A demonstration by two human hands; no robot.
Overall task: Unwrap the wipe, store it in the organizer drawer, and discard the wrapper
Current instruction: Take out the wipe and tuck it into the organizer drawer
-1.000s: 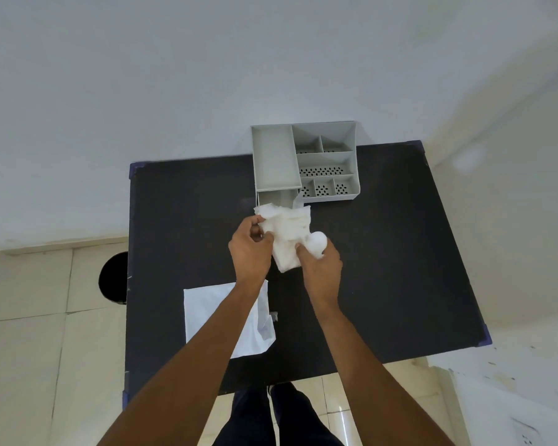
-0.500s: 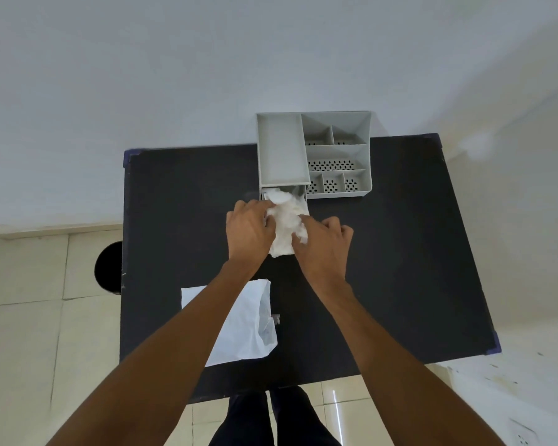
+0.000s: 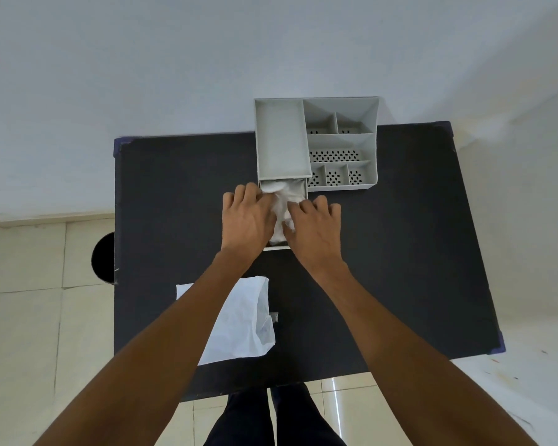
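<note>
A crumpled white wipe [image 3: 282, 204] lies inside the pulled-out drawer [image 3: 298, 187] of the grey organizer [image 3: 282, 140] at the table's far edge. My left hand [image 3: 247, 220] presses on the wipe's left side and my right hand [image 3: 313, 226] presses on its right side, fingers curled over it. The hands hide most of the drawer; only its far end and a strip of its front lip show. The flat white wrapper [image 3: 248, 320] lies on the black table [image 3: 400, 252] near the front, partly under my left forearm.
The organizer has several perforated compartments [image 3: 334, 156] on its right side. A dark round bin [image 3: 102, 257] stands on the tiled floor left of the table. A white wall runs behind the table. My legs show below the table's front edge.
Both hands moved forward and down with the wipe, from above the table into the open drawer. The wipe is now bunched up between them.
</note>
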